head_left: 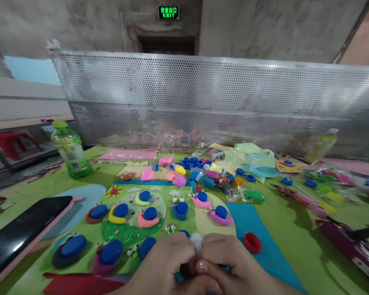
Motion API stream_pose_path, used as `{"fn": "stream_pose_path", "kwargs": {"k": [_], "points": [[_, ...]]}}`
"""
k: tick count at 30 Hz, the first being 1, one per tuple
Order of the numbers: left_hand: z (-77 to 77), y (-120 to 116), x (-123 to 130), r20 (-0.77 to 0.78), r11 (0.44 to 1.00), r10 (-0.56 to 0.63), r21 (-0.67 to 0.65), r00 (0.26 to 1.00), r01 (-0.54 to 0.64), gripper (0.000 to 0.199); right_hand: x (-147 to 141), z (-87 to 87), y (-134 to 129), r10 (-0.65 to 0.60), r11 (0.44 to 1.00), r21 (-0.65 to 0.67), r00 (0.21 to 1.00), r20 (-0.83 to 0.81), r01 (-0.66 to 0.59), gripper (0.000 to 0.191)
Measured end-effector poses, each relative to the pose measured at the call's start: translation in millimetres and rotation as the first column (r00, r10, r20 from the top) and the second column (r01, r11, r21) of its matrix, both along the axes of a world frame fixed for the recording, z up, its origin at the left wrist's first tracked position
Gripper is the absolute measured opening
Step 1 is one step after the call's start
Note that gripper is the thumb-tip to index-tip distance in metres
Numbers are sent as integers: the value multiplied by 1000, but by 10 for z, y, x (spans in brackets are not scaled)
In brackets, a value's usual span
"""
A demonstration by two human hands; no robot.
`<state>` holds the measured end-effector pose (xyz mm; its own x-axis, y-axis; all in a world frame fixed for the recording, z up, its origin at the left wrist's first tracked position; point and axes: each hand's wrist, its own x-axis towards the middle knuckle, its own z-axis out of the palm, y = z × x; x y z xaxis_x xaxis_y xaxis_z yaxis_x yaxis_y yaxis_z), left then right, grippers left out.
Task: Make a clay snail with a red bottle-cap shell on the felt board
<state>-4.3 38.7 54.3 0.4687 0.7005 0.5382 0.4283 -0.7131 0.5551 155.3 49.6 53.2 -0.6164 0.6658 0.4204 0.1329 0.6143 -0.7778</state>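
My left hand (167, 260) and my right hand (230, 260) meet at the near edge of the view, both closed with the fingers curled in. A small white piece (196, 241) pokes up between them, gripped from both sides; its kind is unclear. Under and beyond them lies a green picture board (184, 229) bearing several clay snails with blue bottle caps as shells, such as a pink snail (148, 219) and a yellow snail (118, 214). My left hand partly covers a green snail (137, 250). Right of my right hand, a red bottle cap (252, 243) rests on a blue sheet (255, 223).
A black phone (27, 229) lies at left, with a green-capped bottle (70, 151) behind it. Loose blue caps (193, 163) and clay packets (207, 180) are strewn beyond the board. A purple device (350, 246) sits at right. A perforated metal panel (187, 94) borders the table's far side.
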Motion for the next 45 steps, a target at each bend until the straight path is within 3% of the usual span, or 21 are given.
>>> {"fn": "stream_pose_path", "kwargs": {"k": [5,9,11,13,15,17,21,24,27,31,34,36,38,39,41,42,43,45], "points": [[31,10,3,28,992,-122,-34,992,123,48,33,-2,10,75,991,112,997,30,-78,45],[191,24,-62,49,940,-286,-182,957,290,49,61,63,-17,133,979,150,989,60,-140,45],[262,36,-122,44,922,-295,-248,954,296,43,76,100,-17,92,979,180,995,44,-98,42],[295,53,-178,27,959,-227,-170,973,228,36,91,124,0,4,957,291,1000,28,-12,36],[292,77,-210,-44,991,-128,39,991,130,31,104,131,30,-83,911,407,996,35,61,32],[272,100,-215,-131,964,-26,261,991,60,28,110,123,57,-119,889,451,991,56,82,29],[240,98,-198,-143,883,160,463,977,-77,16,111,98,63,-128,918,384,990,63,95,28],[211,59,-204,-126,847,224,516,966,-129,15,105,93,36,-164,927,350,984,65,131,29],[153,49,-209,-196,816,248,570,948,-96,26,90,77,14,-213,934,307,974,74,181,31],[84,107,-177,-268,742,302,668,915,-49,20,79,47,27,-226,916,362,968,106,174,29],[95,150,-156,-322,810,181,585,929,45,28,135,78,73,-220,874,464,969,117,142,28],[133,163,-165,-292,872,115,487,950,44,29,209,129,125,-268,856,466,963,28,225,20],[181,173,-199,-224,896,134,443,965,-22,25,291,182,192,-347,863,376,937,-43,337,10],[203,180,-222,-194,891,162,450,968,-59,21,327,201,229,-355,891,288,934,-40,351,20],[238,203,-270,-138,872,211,474,968,-123,17,372,218,297,-230,973,15,973,21,229,34],[248,218,-290,-125,867,225,477,966,-141,16,379,214,324,-123,983,-134,992,31,126,35],[252,232,-306,-123,866,230,478,965,-145,18,377,205,345,-32,967,-251,999,22,37,33],[249,252,-321,-144,877,225,461,964,-136,19,356,179,367,37,926,-377,999,-13,-39,29]]}}
